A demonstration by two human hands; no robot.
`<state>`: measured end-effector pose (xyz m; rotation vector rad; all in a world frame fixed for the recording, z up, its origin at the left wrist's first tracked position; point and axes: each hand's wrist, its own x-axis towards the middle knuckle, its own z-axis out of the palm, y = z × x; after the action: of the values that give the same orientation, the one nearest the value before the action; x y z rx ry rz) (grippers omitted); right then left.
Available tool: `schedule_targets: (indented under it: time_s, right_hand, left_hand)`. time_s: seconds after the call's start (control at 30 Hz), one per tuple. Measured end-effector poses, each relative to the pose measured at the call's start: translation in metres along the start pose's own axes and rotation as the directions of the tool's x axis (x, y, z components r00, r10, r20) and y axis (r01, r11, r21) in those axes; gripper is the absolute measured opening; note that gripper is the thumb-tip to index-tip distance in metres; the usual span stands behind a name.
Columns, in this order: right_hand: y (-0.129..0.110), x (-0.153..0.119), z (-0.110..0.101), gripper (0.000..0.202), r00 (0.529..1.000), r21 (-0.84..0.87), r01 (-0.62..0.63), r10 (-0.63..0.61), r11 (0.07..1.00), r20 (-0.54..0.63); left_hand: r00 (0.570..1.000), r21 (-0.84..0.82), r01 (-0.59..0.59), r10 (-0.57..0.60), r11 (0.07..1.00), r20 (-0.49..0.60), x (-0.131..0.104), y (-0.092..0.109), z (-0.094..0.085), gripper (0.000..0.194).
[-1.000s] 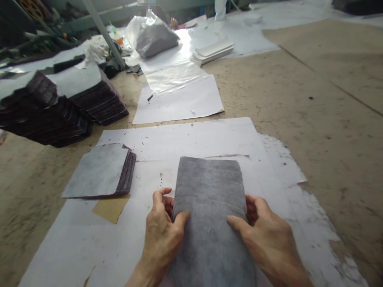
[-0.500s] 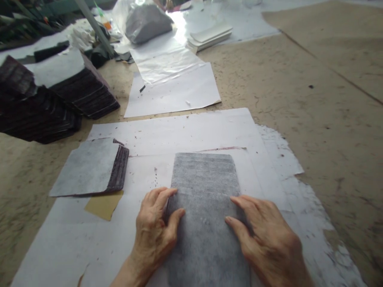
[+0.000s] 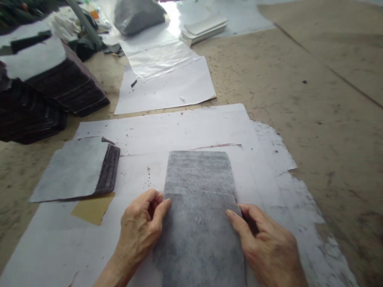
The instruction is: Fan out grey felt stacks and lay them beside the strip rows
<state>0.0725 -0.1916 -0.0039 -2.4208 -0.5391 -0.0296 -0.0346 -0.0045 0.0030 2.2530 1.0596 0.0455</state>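
Observation:
A long grey sheet of felt-like fabric (image 3: 199, 227) lies in front of me on white paper (image 3: 140, 171), with a crosswise edge or seam partway up it. My left hand (image 3: 145, 219) pinches its left edge, thumb on top and fingers curled at the side. On the opposite edge my right hand (image 3: 263, 239) grips in the same way, its fingertips tucked under and hidden. Left of the sheet sits a stack of grey-topped, dark-edged pieces (image 3: 72, 169), and a tan scrap (image 3: 94, 208) sticks out from below it.
Tall stacks of dark pieces (image 3: 72, 85) stand at the far left. Beyond the paper lie another white sheet (image 3: 167, 91), clear plastic film (image 3: 158, 56), a pile of cream sheets (image 3: 206, 30) and a grey plastic-wrapped bundle (image 3: 139, 16). A metal pole (image 3: 83, 24) rises at the upper left.
My fingers have moved from lying over the sheet's top to its side edges, with the thumbs still on top. The whole view has shifted slightly, so things appear further left.

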Motion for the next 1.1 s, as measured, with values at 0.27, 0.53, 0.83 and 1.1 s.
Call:
schedule_targets:
  time_s: [0.27,0.53,0.83,1.1]
  right_hand:
    - [-0.006,0.003,0.002,0.028,0.981,0.079,-0.189,0.183,0.979,0.07]
    - [-0.006,0.006,0.002,0.03,0.957,0.056,-0.268,0.259,0.962,0.129]
    - [0.01,0.005,0.002,0.032,0.945,-0.046,-0.256,0.26,0.966,0.197]
    - [0.012,0.005,0.003,0.031,0.951,-0.057,-0.245,0.251,0.968,0.18]
  left_hand:
    - [0.998,-0.038,0.063,-0.063,0.997,0.001,0.004,-0.006,0.001,0.032]
    - [0.997,-0.02,0.074,-0.074,0.997,0.014,0.008,-0.003,-0.001,0.032]
    - [0.999,-0.022,0.039,-0.038,0.999,0.022,0.007,-0.003,-0.001,0.026]
    - [0.999,-0.034,0.035,-0.034,0.999,0.017,0.008,0.0,-0.001,0.025]
